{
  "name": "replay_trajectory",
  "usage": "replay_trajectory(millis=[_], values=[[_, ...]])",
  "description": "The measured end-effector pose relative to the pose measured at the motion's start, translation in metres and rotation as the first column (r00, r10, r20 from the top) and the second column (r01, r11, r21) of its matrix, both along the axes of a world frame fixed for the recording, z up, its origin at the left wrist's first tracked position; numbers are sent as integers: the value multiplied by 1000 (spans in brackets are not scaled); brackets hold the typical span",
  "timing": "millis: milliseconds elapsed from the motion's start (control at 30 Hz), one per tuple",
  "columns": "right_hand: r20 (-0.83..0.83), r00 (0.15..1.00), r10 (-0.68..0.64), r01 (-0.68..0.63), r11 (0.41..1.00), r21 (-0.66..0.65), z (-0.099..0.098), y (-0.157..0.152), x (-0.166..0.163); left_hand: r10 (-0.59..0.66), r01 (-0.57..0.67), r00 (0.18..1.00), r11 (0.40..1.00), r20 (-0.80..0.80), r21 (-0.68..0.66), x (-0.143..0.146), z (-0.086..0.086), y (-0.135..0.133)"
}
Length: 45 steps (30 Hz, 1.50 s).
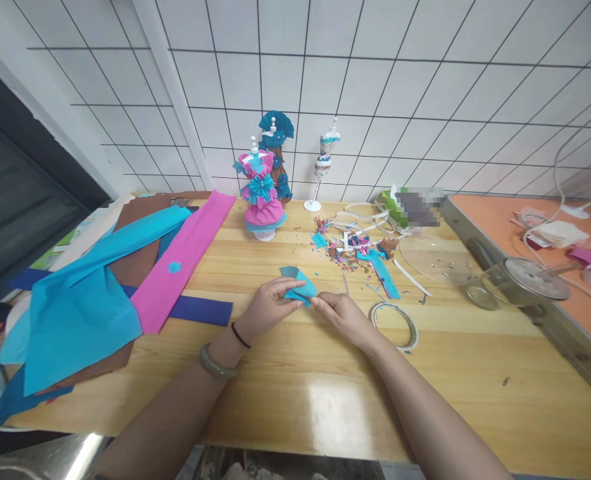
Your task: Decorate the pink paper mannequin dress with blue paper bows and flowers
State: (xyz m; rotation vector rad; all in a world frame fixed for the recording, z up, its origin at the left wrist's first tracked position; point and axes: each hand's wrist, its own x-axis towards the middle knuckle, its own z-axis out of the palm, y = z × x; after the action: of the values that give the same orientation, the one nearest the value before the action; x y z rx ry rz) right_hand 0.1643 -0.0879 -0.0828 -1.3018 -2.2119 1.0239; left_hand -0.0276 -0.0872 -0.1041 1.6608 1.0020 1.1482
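Observation:
Over the middle of the wooden table, a small piece of turquoise crepe paper [302, 285] is held between both hands. My left hand [270, 301] is closed on its left side, thumb and fingers pinching it. At its lower right edge, the fingertips of my right hand [339, 312] pinch the paper too. The piece looks folded or curled, with its upper corner sticking up. What lies under the fingertips is hidden.
Large crepe paper sheets, including a pink strip [185, 267], lie on the left. Behind stand a pink-and-blue dressed mini mannequin [262, 193], a teal-and-brown one [280, 167] and a barer one [324, 163]. Scraps, a tape roll [411, 333] and a glass jar [505, 283] are right.

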Motion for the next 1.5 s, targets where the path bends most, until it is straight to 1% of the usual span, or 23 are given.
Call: replay_trajectory(millis=[100, 267, 667, 833, 967, 1067, 1133, 1233, 1300, 1333, 1400, 1500], values=[[-6, 1000, 4, -5, 1000, -11, 0, 0, 0, -23, 24, 999, 1000, 32, -17, 1, -1, -1], [-4, 1000, 5, -5, 1000, -18, -2, 1, 0, -24, 24, 999, 1000, 39, -13, 3, -2, -1], [8, 1000, -3, 3, 1000, -5, -4, 1, 0, -36, 36, 999, 999, 0, 2, 5, -1, -2], [24, 1000, -5, 5, 1000, 16, -4, 0, -1, -60, 61, 998, 997, 31, -52, 5, -1, -3], [54, 998, -27, 24, 998, 61, -1, 1, 1, -87, 105, 987, 986, 136, -129, 5, 0, -3], [94, 991, -92, 80, 990, 118, 3, 4, 5, -31, 64, 981, 984, 191, -166, 4, 2, -2], [122, 976, -182, 160, 972, 170, 4, 7, 9, 19, 19, 978, 984, 206, -180, 3, 4, 0], [173, 914, -366, 316, 912, 260, 0, 12, 15, 70, -26, 973, 981, 222, -192, 3, 4, 1], [210, 862, -462, 387, 866, 317, -5, 15, 18, 90, -43, 968, 979, 233, -202, 4, 3, 2], [226, 843, -488, 401, 850, 341, -8, 16, 19, 97, -48, 967, 978, 237, -204, 4, 3, 2], [250, 828, -502, 393, 837, 380, -13, 17, 20, 106, -57, 965, 978, 240, -200, 6, 3, 1], [258, 842, -473, 336, 836, 434, -16, 17, 19, 109, -64, 964, 980, 243, -186, 7, 5, -1]])
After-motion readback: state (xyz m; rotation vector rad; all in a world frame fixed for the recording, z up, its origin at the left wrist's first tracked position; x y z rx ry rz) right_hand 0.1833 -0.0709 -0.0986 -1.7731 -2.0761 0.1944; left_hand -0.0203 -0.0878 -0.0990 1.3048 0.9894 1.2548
